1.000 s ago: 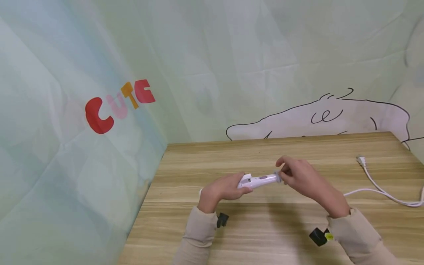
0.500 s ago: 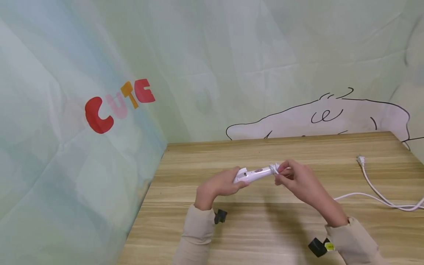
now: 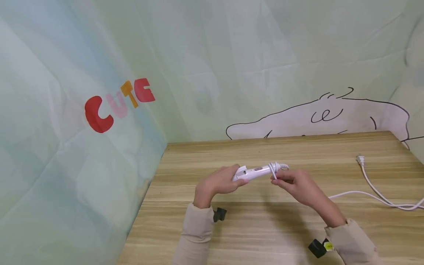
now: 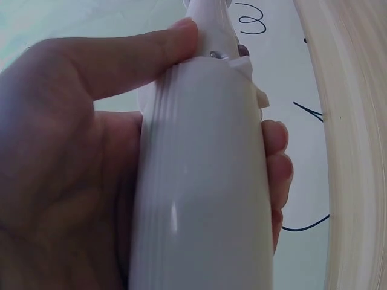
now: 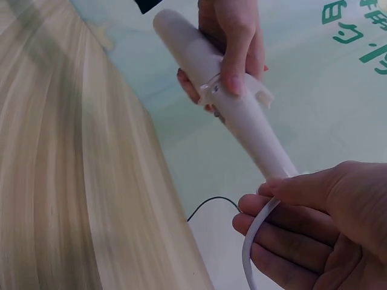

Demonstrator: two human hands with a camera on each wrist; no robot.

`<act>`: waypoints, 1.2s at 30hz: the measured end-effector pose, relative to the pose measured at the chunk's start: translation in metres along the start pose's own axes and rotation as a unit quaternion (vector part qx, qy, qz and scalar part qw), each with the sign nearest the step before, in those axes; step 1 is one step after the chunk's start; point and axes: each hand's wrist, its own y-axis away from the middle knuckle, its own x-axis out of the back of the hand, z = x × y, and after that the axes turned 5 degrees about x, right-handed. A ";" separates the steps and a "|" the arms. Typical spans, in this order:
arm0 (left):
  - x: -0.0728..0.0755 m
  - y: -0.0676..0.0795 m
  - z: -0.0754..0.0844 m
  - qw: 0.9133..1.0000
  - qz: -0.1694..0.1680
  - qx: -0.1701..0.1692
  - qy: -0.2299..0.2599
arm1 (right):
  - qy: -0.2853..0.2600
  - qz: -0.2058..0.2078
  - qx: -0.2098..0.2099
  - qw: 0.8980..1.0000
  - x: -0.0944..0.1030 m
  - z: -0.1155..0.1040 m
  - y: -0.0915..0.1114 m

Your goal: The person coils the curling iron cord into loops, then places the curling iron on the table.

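Note:
A white curling iron (image 3: 257, 172) is held up over the table, angled with its handle end to the right. My left hand (image 3: 216, 184) grips its thick body; in the left wrist view, the thumb (image 4: 139, 57) lies along one side and fingertips show on the other. The white cord (image 5: 249, 241) loops around the handle end, by the ribbed cord sleeve (image 3: 283, 166). My right hand (image 3: 299, 186) pinches the cord close beside the handle, thumb against fingers, with the other fingers loosely bent in the right wrist view.
The rest of the cord (image 3: 377, 197) trails over the right side of the wooden table (image 3: 205, 154), with its two-prong plug (image 3: 361, 160) near the back right. A printed fabric backdrop (image 3: 212, 73) stands behind and to the left.
My right hand has brought the cord around the handle end and sits slightly lower beside it, exposing the ribbed sleeve. The left hand and curling iron have shifted slightly left and up.

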 end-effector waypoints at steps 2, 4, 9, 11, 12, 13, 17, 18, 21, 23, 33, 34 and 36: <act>0.000 0.000 -0.001 1.000 -0.001 -0.002 -0.002 | 0.010 -0.003 0.011 1.000 -0.001 0.004 0.000; 0.001 -0.001 -0.001 1.000 -0.003 -0.002 -0.003 | 0.025 -0.009 0.020 0.999 -0.002 0.008 0.000; 0.001 -0.002 -0.003 1.000 -0.007 -0.008 0.000 | 0.063 -0.019 0.043 0.997 -0.005 0.016 0.000; 0.002 -0.002 -0.003 1.000 -0.006 -0.013 0.000 | 0.078 -0.021 0.057 0.995 -0.008 0.018 0.000; 0.002 -0.002 -0.002 1.000 -0.006 -0.015 0.001 | 0.083 -0.021 0.063 0.994 -0.009 0.019 0.000; 0.003 -0.002 -0.002 1.000 -0.005 -0.017 0.001 | 0.087 -0.021 0.068 0.994 -0.010 0.021 0.000; 0.004 -0.002 -0.002 1.000 -0.004 -0.025 0.003 | 0.089 -0.025 0.076 0.993 -0.012 0.026 0.000; 0.004 -0.003 -0.002 1.000 -0.005 -0.027 0.004 | 0.086 -0.025 0.076 0.993 -0.012 0.028 0.000; 0.004 -0.003 -0.003 1.000 -0.007 -0.028 0.005 | 0.065 -0.029 0.078 0.994 -0.012 0.035 -0.002; 0.004 -0.003 -0.003 0.999 -0.009 -0.030 0.006 | 0.043 -0.033 0.074 0.996 -0.010 0.041 -0.004; 0.003 -0.002 -0.003 0.998 -0.026 -0.053 0.020 | 0.001 -0.026 0.005 1.000 -0.002 0.060 -0.010; 0.002 -0.002 -0.004 0.998 -0.029 -0.055 0.022 | 0.003 -0.028 -0.004 1.000 -0.001 0.059 -0.011; 0.002 -0.001 -0.004 0.997 -0.034 -0.061 0.026 | 0.011 -0.031 -0.014 0.999 0.001 0.059 -0.014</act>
